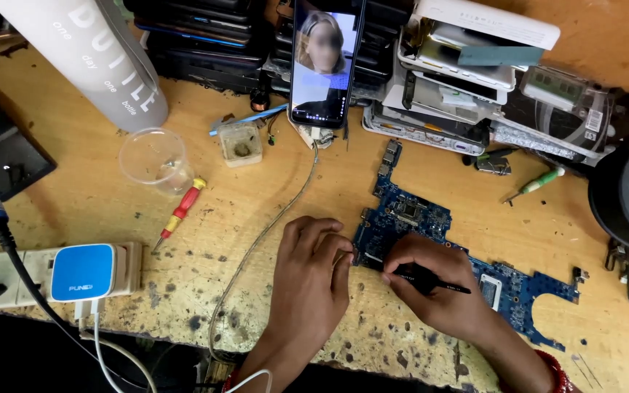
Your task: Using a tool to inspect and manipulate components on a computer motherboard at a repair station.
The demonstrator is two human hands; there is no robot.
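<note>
- The right hand (438,280) is closed around a thin black tool (431,279), held like a pen, with its tip pointing toward the left hand and resting on the near-left corner of a blue laptop circuit board (416,218).
- The left hand (313,273) lies palm down just beside that grip, fingers curled, their tips pressing the same corner of the board; it steadies the board and does not close around anything.
- The circuit board lies flat on a worn, stained wooden workbench (271,182); it runs from under the right hand away toward the right and toward the far side.
- Beyond the two hands, a smartphone (325,62) stands propped upright with its screen lit, and a grey cable (271,225) runs from below it past the left hand to the near edge of the bench.
- Well to the left of the left hand lie a red and yellow screwdriver (180,211), a clear plastic cup (156,159) and a white bottle (89,58).
- Nearer on that side sits a power strip with a blue and white charger (81,273).
- Far beyond the right hand, a green-handled screwdriver (536,183) lies near a pile of stacked laptop parts (467,80).
</note>
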